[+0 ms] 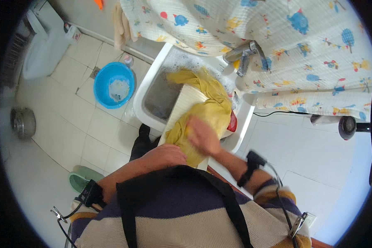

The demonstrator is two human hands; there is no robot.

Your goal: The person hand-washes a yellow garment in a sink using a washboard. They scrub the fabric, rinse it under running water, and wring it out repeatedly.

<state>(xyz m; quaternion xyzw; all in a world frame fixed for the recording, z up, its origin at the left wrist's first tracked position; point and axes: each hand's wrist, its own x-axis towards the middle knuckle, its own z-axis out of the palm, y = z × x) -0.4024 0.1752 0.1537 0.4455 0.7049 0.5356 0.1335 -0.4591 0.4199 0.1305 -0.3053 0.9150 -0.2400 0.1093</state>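
Note:
A wet yellow cloth or garment (215, 113) lies over a cream ridged washboard (186, 99), which leans in a white sink (139, 102) of soapy water. My left hand (169, 154) presses on the near left edge of the cloth, its fingertips partly hidden. Blurred, my right hand (201, 135) is on the middle of the cloth, with its fingers curled around something small and yellow that cannot be told clearly. The far part of the cloth hangs into the suds. A red item (232, 121) shows beside the cloth at the sink's right side.
A metal faucet (243, 57) stands at the sink's back right, near a patterned curtain (300, 46). On the tiled floor to the left are a blue basin (99, 88) with some water, a green basin (77, 183) and a toilet (46, 49). Cables run from both forearm straps.

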